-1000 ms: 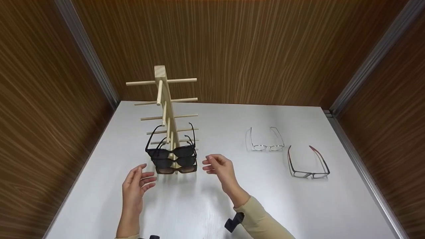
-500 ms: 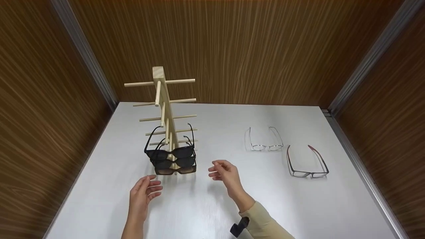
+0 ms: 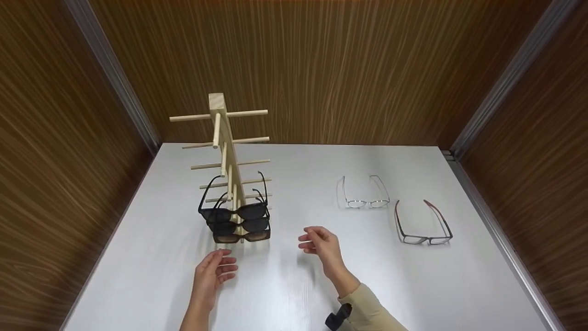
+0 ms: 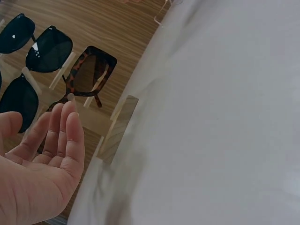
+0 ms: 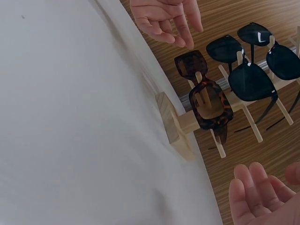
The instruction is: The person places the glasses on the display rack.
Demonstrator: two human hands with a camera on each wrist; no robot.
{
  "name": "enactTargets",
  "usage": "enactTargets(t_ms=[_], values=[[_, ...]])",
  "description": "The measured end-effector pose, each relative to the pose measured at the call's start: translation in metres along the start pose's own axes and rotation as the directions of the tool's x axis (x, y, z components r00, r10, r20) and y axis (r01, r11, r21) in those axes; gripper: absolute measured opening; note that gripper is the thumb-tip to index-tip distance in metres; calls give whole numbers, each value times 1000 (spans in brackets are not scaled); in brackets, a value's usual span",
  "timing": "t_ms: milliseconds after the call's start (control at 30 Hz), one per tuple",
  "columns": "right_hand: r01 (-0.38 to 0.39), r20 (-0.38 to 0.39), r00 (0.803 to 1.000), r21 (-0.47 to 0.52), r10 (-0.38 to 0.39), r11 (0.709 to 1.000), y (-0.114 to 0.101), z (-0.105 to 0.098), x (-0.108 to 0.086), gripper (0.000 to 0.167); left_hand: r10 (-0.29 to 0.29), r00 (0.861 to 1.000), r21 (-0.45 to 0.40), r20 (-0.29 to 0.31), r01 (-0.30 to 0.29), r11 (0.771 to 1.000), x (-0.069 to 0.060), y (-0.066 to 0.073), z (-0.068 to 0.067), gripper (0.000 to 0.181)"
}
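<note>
A wooden display stand (image 3: 225,133) with several side pegs stands upright on the left of the white table. Three pairs of sunglasses hang low on it: black sunglasses (image 3: 252,211) uppermost, a second black pair (image 3: 255,225) beneath, and tortoiseshell sunglasses (image 5: 228,112) lowest. My left hand (image 3: 210,278) hovers just in front of the stand, fingers loosely bent and holding nothing. To the right of the stand is my right hand (image 3: 325,248), apart from everything, its fingers relaxed. Both hands also show in the right wrist view, on either side of the sunglasses.
Thin wire-framed glasses (image 3: 367,203) lie on the white table (image 3: 294,184) to the right. Nearer the right edge lie dark-framed glasses (image 3: 429,240) with red temples. Wood-grain panels (image 3: 321,69) wall the table at the back and both sides.
Both hands have drawn back toward the front and shifted right, away from the hanging sunglasses. The stand and all the glasses keep their places, while the head view has shifted slightly.
</note>
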State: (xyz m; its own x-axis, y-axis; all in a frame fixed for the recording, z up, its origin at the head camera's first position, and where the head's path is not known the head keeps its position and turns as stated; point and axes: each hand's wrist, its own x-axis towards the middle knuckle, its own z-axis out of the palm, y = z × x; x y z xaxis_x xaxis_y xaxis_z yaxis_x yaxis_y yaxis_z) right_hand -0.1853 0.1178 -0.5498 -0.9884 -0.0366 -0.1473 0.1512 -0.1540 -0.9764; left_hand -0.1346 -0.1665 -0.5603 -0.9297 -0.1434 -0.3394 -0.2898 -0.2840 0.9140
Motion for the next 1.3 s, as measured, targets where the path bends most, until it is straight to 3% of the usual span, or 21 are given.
enactTargets(t_ms=[467,867,1067,1300], values=[[-38,-86,996,-28,35,999,11,-27,-2,33,-96,989,24,113,93,995,4,-21,26,35],[-56,-119,992,-47,50,997,-9,-32,-22,25,-76,976,47,206,68,997,9,-33,49,35],[-98,-160,982,1,97,995,11,-48,-14,28,-90,967,34,239,84,996,9,-40,61,33],[-95,-231,967,54,105,994,25,-69,-11,32,-80,954,41,289,71,997,10,-47,89,34]])
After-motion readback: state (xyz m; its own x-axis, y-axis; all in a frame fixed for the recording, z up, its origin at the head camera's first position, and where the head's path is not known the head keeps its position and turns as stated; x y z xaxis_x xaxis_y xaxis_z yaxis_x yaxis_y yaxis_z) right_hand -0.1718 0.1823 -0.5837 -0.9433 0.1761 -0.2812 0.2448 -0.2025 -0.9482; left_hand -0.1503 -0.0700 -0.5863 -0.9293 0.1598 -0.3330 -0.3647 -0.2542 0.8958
